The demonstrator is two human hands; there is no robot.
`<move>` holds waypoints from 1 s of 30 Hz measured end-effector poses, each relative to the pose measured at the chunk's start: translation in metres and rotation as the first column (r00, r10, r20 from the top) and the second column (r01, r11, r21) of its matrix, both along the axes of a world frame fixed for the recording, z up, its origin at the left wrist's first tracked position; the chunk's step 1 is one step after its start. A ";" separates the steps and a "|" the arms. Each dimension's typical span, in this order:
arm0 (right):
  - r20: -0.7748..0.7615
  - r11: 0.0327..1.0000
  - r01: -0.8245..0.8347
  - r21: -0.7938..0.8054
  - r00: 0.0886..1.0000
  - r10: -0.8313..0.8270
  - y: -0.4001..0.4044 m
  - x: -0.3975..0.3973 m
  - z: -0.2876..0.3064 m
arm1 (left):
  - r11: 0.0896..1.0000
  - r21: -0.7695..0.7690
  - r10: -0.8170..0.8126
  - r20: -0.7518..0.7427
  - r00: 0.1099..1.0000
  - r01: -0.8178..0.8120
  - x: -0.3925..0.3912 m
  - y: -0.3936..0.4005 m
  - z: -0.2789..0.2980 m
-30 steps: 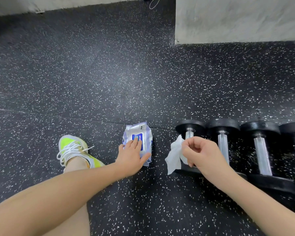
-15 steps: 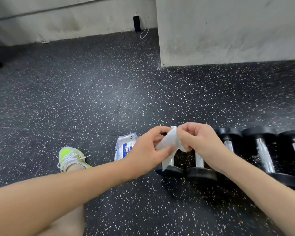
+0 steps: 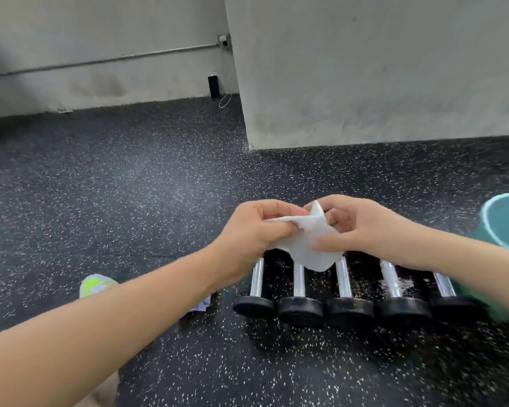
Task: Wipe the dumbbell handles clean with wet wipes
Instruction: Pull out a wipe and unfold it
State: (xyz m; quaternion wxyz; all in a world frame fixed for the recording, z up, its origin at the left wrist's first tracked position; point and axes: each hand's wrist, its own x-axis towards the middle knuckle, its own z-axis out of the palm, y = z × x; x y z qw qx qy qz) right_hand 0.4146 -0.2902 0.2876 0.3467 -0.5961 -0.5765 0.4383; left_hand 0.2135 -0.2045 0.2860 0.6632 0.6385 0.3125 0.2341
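A white wet wipe (image 3: 309, 245) hangs spread between my two hands above a row of dumbbells. My left hand (image 3: 253, 236) pinches its left edge and my right hand (image 3: 362, 227) pinches its right side. Below them several black dumbbells (image 3: 347, 306) with chrome handles (image 3: 343, 277) lie side by side on the floor. The wipe covers the far end of the second handle. The wet wipe pack (image 3: 202, 305) lies left of the dumbbells, mostly hidden under my left forearm.
The floor is black speckled rubber (image 3: 130, 186). A grey wall block (image 3: 365, 83) stands behind the dumbbells. A teal bucket (image 3: 506, 224) sits at the right edge. My yellow-green shoe (image 3: 96, 284) is at the lower left. A small black device (image 3: 213, 86) leans at the wall.
My left hand left the wipe pack and joined my right hand on the wipe. Both hands rose and pulled the wipe open. The view tilted upward.
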 end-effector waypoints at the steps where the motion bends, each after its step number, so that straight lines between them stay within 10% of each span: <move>1: -0.026 0.999 -0.013 -0.032 1.000 0.012 -0.005 0.005 0.001 | 1.000 0.003 -0.025 0.004 1.000 0.025 0.002 -0.004 0.003; 9: -0.097 0.978 -0.142 -0.150 0.987 0.129 -0.024 0.010 0.021 | 0.991 0.070 -0.113 -0.028 0.993 0.114 -0.001 -0.011 0.019; 14: 0.060 0.991 -0.081 -0.107 0.994 0.088 -0.025 0.008 0.027 | 0.914 0.397 -0.020 -0.152 0.988 0.079 -0.004 -0.018 0.014; 27: -0.170 0.990 0.135 -0.029 0.976 -0.138 -0.012 0.003 0.028 | 0.989 -0.140 -0.043 -0.005 0.999 0.042 -0.005 -0.011 0.000; 30: 0.134 0.988 0.136 0.077 0.980 -0.146 -0.009 -0.002 0.024 | 0.986 -0.167 -0.005 0.043 0.999 0.012 -0.003 -0.012 -0.002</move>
